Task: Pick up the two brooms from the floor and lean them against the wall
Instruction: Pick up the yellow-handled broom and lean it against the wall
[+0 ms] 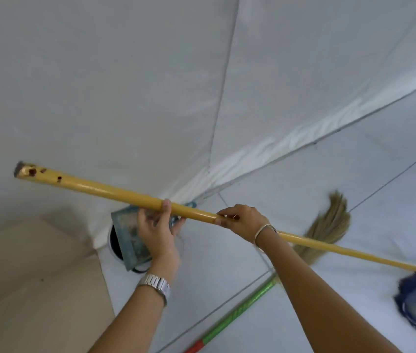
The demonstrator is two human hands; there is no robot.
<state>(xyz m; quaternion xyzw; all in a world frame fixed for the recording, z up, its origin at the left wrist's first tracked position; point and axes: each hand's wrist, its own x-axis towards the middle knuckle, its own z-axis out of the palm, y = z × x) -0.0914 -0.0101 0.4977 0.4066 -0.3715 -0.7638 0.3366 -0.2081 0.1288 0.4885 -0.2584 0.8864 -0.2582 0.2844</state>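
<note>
Yellow-handled mop held off the floor in both hands.

Head view: left hand (pixel 157 231) and right hand (pixel 241 219) each have a closed grip on the yellow handle (pixel 100 188). The green-handled broom (pixel 329 225) lies on the floor (pixel 303 189) near the wall (pixel 125 72).

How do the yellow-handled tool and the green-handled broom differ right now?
The yellow-handled tool is lifted off the floor, gripped by the left hand and right hand; the green-handled broom lies on the tiles, untouched. The yellow one ends in a blue mop-like head, the green one in straw bristles. The green handle has a red tip. Both have long, straight handles.
</note>
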